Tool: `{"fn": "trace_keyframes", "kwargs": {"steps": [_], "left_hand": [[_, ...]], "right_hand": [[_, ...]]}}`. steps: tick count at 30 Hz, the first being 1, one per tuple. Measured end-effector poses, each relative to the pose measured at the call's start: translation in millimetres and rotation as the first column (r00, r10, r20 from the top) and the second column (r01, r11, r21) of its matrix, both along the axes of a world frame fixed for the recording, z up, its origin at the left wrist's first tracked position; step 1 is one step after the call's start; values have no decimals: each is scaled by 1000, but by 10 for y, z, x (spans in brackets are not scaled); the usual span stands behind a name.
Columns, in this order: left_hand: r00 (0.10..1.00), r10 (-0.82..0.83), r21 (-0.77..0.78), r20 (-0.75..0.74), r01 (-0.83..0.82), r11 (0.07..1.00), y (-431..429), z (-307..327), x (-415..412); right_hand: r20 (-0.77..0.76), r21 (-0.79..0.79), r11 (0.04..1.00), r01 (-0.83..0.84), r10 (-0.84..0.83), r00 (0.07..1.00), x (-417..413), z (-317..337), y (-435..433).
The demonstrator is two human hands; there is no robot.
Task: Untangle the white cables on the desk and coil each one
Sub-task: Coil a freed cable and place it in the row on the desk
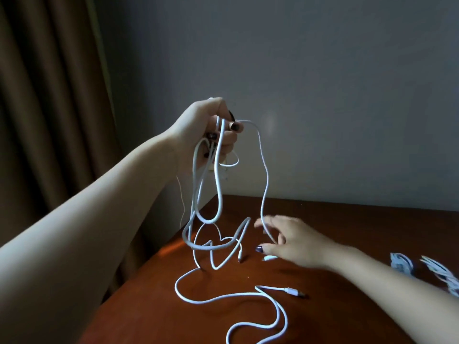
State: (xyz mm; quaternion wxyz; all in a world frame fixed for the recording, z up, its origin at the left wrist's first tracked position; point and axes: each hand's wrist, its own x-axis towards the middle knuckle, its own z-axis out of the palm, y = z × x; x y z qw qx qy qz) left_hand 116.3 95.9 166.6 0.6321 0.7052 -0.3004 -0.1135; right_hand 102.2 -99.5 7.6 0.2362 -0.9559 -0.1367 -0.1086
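White cables (218, 194) hang in a limp, light tangle from the left hand (211, 125), fingers curled round the bunched loops above the desk (323, 219) — tails lying on the wood. The right hand (290, 239) is spread, fingers loose beside one hanging strand — probably best taken near a free plug (294, 292).

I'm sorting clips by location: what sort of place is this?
Likely a bedroom or hotel room: a reddish wooden desk against a plain grey wall, with a heavy brown curtain beside it.
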Motion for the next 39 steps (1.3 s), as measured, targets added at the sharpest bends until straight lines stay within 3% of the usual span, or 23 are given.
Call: {"fn": "trace_keyframes", "kwargs": {"steps": [3,8,12,18,21,24,26,28,30,31,33,35,37,39], "left_hand": [[999,-3,-6,37,3,1000,-2,25,26],[972,220,53,83,-225,973,-104,-173,243],[864,408,200,296,-473,858,-448,-538,484],[813,262,512,519,-541,667,-941,-1057,916],[889,143,742,435,-443,503,-1174,-1231,1042],[955,-107,955,278,-262,143,-1330,-1275,1033],[950,-176,965,258,-261,9,-1401,-1172,882],[876,-206,899,437,-434,63,-1438,-1051,673],[748,-163,755,644,-586,293,-1434,-1052,496],[726,-140,697,674,-561,447,-1439,-1100,388],[804,-120,594,582,-320,738,-1440,-1228,125],[919,-47,389,391,-119,914,-1467,-1397,-108],[969,80,152,234,-117,981,-1510,-1547,-200],[974,136,25,180,-142,989,-1553,-1667,-233]], "right_hand": [[-56,171,985,0,9,998,18,-16,46],[-65,389,918,72,-50,997,-148,254,-193],[25,365,925,110,-128,991,-375,441,-407],[100,357,920,160,-208,973,-518,419,-550],[42,383,901,205,-239,970,-509,347,-637],[-35,397,876,274,-284,958,-462,265,-762],[-66,444,844,302,-306,950,-431,215,-835],[-78,515,802,304,-309,948,-418,184,-858],[-54,553,782,289,-313,948,-403,183,-848],[-29,558,782,279,-318,948,-399,184,-838],[35,516,812,272,-337,941,-399,181,-805],[84,439,853,281,-351,933,-411,170,-748],[101,444,855,268,-345,933,-434,155,-688],[102,471,849,239,-321,942,-460,145,-679]]}}
